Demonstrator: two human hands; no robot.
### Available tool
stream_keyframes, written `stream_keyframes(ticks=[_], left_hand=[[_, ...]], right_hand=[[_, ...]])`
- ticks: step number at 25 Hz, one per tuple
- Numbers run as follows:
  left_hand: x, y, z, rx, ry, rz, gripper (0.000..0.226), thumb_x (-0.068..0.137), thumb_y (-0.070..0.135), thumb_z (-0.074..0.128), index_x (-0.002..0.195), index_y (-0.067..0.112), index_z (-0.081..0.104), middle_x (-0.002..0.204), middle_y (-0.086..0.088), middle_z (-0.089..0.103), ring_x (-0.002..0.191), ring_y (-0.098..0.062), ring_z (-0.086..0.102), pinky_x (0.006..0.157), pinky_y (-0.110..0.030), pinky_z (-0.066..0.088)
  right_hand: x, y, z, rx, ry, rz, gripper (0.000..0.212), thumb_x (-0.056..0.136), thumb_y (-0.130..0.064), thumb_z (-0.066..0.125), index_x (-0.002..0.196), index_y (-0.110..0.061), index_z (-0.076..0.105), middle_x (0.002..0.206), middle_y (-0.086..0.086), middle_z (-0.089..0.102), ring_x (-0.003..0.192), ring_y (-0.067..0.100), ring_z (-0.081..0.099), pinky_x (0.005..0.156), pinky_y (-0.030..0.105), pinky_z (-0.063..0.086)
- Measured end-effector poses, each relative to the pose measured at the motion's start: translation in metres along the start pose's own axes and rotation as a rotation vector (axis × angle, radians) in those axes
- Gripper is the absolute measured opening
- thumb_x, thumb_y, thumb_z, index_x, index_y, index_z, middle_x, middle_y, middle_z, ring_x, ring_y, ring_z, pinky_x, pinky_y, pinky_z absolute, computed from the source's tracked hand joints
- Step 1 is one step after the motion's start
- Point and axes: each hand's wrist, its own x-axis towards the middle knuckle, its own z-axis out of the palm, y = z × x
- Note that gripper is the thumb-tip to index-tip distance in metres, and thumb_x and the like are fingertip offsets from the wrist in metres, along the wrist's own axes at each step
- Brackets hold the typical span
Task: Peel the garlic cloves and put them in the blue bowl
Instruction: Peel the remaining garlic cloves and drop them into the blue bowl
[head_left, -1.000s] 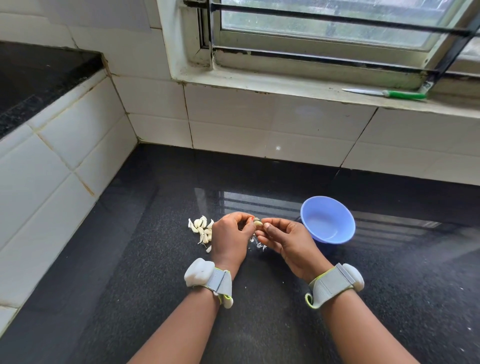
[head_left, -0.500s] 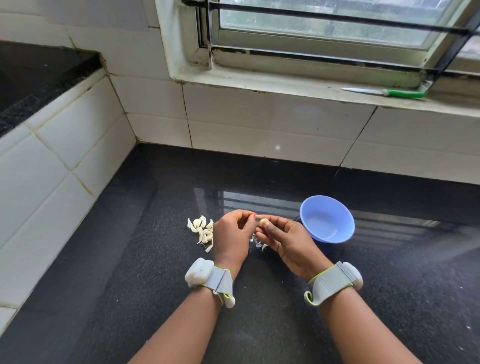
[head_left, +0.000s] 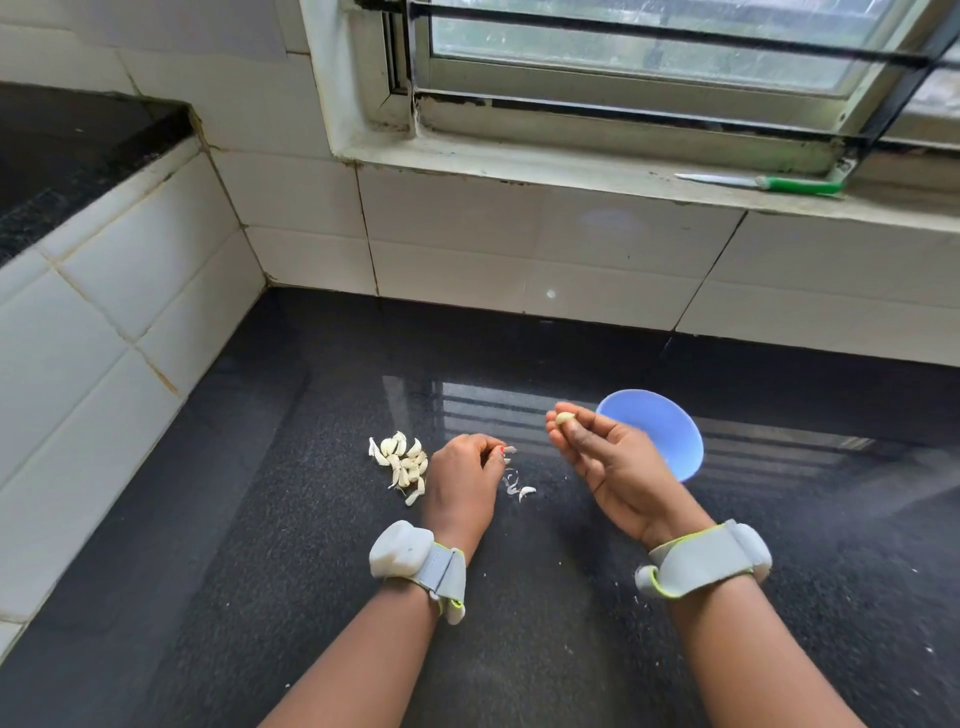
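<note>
Pinched between the thumb and fingertips of the right hand (head_left: 608, 462) is a single peeled garlic clove (head_left: 564, 418), pale and rounded, held up above the counter just left of the blue bowl (head_left: 670, 431). That hand is turned palm up, and it covers the near left part of the bowl's rim. The bowl sits on the dark speckled countertop (head_left: 311, 597) to the right of both hands, and its visible inside looks bare. The left hand (head_left: 460, 480) is lower, close to the counter, with its fingers curled and a thin scrap of garlic skin (head_left: 509, 450) nipped at its fingertips. Just below those fingertips, a few loose peelings (head_left: 519, 488) lie on the counter between the two hands. Immediately left of the left hand is a small pile of unpeeled garlic cloves (head_left: 402, 462), white and papery, lying close against one another. Each wrist wears a grey strap with a white sensor block. White wall tiles run behind the counter and along its left side. On the window ledge at upper right lies a knife (head_left: 763, 183) with a green handle, well apart from the hands.
</note>
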Motion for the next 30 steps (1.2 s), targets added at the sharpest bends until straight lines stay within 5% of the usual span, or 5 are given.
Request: stream_keyframes(ticks=[4,10,15,25,30], left_hand=[[-0.002,0.002,0.004,0.091,-0.035,0.032,0.021,0.092,0.018,0.054,0.100,0.011,0.072,0.101,-0.007,0.068,0.096,-0.024,0.061,0.084,-0.032,0.042],[0.001,0.002,0.006,0.087,-0.019,0.066,0.004,0.079,0.021,0.073,0.078,0.020,0.070,0.079,0.003,0.063,0.073,-0.013,0.058,0.071,-0.022,0.042],[-0.002,0.000,0.007,0.037,-0.058,0.075,0.016,0.079,0.003,0.068,0.085,0.018,0.072,0.084,0.005,0.070,0.076,-0.011,0.061,0.074,-0.018,0.044],[-0.006,-0.001,-0.001,-0.050,0.011,0.052,0.026,0.090,0.022,0.055,0.070,0.012,0.068,0.070,0.004,0.065,0.064,-0.010,0.055,0.062,-0.026,0.038],[-0.007,-0.014,-0.019,-0.133,0.051,-0.023,0.010,0.082,0.011,0.070,0.083,0.020,0.069,0.074,0.014,0.065,0.070,0.002,0.060,0.065,-0.005,0.040]], right_hand=[[0.007,-0.037,-0.021,-0.070,0.134,-0.173,0.028,0.070,-0.009,0.069,0.097,-0.002,0.067,0.078,0.001,0.074,0.073,0.007,0.070,0.069,0.014,0.055],[0.018,-0.050,-0.066,-1.255,0.524,-0.313,0.006,0.084,-0.016,0.074,0.089,-0.019,0.076,0.084,-0.001,0.072,0.080,0.016,0.065,0.074,0.023,0.046],[0.025,-0.037,-0.071,-1.666,0.515,-0.190,0.010,0.082,-0.024,0.073,0.092,-0.024,0.075,0.102,0.004,0.070,0.100,0.027,0.063,0.078,0.031,0.048],[0.024,-0.036,-0.053,-1.563,0.562,-0.521,0.030,0.090,0.000,0.052,0.102,-0.017,0.074,0.101,0.004,0.071,0.099,0.028,0.061,0.080,0.032,0.048],[0.019,0.004,-0.001,-1.399,0.172,-0.793,0.029,0.083,0.009,0.058,0.098,-0.010,0.074,0.093,0.008,0.070,0.087,0.026,0.067,0.079,0.032,0.052]])
